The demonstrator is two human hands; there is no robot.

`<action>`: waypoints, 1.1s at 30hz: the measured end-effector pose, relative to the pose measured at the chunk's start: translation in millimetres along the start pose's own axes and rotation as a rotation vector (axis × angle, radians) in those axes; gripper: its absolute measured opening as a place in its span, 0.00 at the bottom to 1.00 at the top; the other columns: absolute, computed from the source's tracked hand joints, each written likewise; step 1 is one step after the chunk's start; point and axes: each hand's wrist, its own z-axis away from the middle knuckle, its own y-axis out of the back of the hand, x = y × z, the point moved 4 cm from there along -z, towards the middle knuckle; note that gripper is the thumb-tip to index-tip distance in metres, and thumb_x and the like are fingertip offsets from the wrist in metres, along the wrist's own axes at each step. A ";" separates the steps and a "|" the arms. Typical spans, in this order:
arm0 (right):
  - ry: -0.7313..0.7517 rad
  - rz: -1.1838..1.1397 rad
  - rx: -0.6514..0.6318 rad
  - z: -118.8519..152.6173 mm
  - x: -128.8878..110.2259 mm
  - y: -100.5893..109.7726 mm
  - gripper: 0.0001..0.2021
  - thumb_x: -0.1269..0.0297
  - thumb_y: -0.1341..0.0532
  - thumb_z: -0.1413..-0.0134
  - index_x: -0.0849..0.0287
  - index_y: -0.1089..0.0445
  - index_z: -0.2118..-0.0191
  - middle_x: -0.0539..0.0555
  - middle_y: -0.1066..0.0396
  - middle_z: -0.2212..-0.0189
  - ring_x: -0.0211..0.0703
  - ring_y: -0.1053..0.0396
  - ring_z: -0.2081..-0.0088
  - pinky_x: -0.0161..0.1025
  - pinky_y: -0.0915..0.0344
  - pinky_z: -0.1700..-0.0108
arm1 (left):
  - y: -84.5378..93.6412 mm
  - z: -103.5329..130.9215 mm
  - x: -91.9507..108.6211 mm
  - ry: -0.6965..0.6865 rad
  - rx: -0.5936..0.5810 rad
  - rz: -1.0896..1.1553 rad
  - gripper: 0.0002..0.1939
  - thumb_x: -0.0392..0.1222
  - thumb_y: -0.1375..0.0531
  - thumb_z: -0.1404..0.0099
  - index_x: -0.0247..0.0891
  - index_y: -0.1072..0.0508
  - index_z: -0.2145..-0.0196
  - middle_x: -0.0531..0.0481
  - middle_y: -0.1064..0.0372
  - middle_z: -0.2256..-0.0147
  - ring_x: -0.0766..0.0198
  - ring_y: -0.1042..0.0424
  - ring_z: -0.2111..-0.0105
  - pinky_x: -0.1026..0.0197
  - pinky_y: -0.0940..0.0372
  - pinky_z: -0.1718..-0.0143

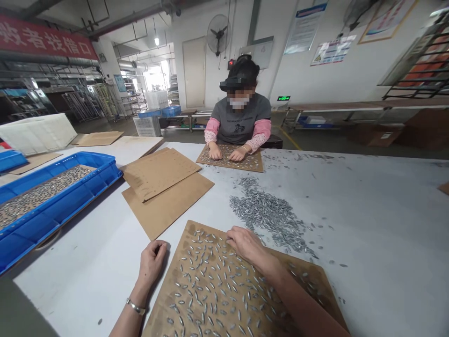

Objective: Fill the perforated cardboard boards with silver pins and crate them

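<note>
Small silver spindle-shaped pieces [215, 285] lie scattered, one by one, over a brown cardboard sheet [190, 225] on the near side of the white bench [368, 201]. Right hand [244, 244] is over the sheet's far edge, fingers bent down and bunched; can't tell how far open they are or whether they pinch a piece. Left hand [152, 260] is just beside the sheet's left edge, fingers curled loosely toward the thumb; fingertips hidden, so can't tell if they hold anything. Metal bracelet [135, 307] on left wrist.

Loose pile [270, 213] of similar pieces sits on the bench just beyond the sheet, strays spread to the right. Two bare cardboard sheets [164, 173] overlap left of the pile. Blue tray [82, 192] at far left, more pieces spread on cardboard inside.

Co-worker [242, 117] across the bench, headset on, pink sleeves, both hands [239, 153] on another piece-covered sheet [257, 161]. Behind: wall fan [218, 35], pale door [194, 72], green exit sign [284, 98]; red banner [45, 37] upper left.
</note>
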 end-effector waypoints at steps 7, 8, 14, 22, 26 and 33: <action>0.007 0.051 -0.079 -12.2 -5.7 -0.7 0.11 0.71 0.44 0.36 0.59 0.23 0.62 0.58 0.23 0.60 0.45 0.28 0.59 0.37 0.45 0.61 | -0.8 4.5 4.0 -0.002 0.003 -0.007 0.19 0.56 0.43 0.34 0.39 0.22 0.67 0.45 0.21 0.65 0.53 0.24 0.63 0.53 0.33 0.58; 0.014 0.057 -0.078 -12.3 -5.5 -1.5 0.11 0.71 0.45 0.35 0.59 0.23 0.62 0.59 0.23 0.60 0.45 0.28 0.59 0.38 0.45 0.61 | -1.0 5.1 4.6 -0.001 0.005 -0.007 0.18 0.55 0.43 0.34 0.39 0.22 0.67 0.45 0.21 0.65 0.53 0.24 0.63 0.54 0.33 0.58; 0.014 0.036 -0.037 -6.1 -3.3 -8.1 0.13 0.70 0.48 0.33 0.61 0.26 0.63 0.60 0.25 0.63 0.44 0.30 0.64 0.38 0.46 0.63 | -1.9 6.1 4.5 0.011 0.001 -0.007 0.17 0.54 0.43 0.34 0.39 0.21 0.66 0.45 0.21 0.64 0.53 0.24 0.62 0.54 0.32 0.57; -0.004 -0.115 0.075 -3.3 11.8 -1.2 0.10 0.69 0.47 0.35 0.57 0.27 0.59 0.56 0.26 0.61 0.43 0.31 0.61 0.37 0.43 0.60 | -1.4 4.2 2.1 -0.010 0.003 -0.025 0.18 0.55 0.43 0.34 0.40 0.21 0.66 0.45 0.21 0.64 0.53 0.24 0.62 0.54 0.32 0.57; -0.035 -0.112 0.156 8.8 33.7 18.2 0.13 0.66 0.49 0.34 0.57 0.27 0.64 0.56 0.26 0.63 0.44 0.31 0.62 0.38 0.42 0.60 | 0.9 5.2 3.6 0.010 0.015 -0.026 0.18 0.55 0.43 0.34 0.40 0.22 0.66 0.45 0.21 0.65 0.53 0.24 0.63 0.54 0.33 0.59; -0.079 -0.053 0.122 41.0 58.6 20.7 0.13 0.64 0.50 0.33 0.54 0.31 0.68 0.56 0.27 0.65 0.47 0.29 0.63 0.40 0.41 0.62 | -33.5 -20.1 63.9 -0.106 -0.187 -0.222 0.13 0.42 0.45 0.32 0.39 0.21 0.66 0.44 0.21 0.62 0.58 0.24 0.63 0.59 0.34 0.59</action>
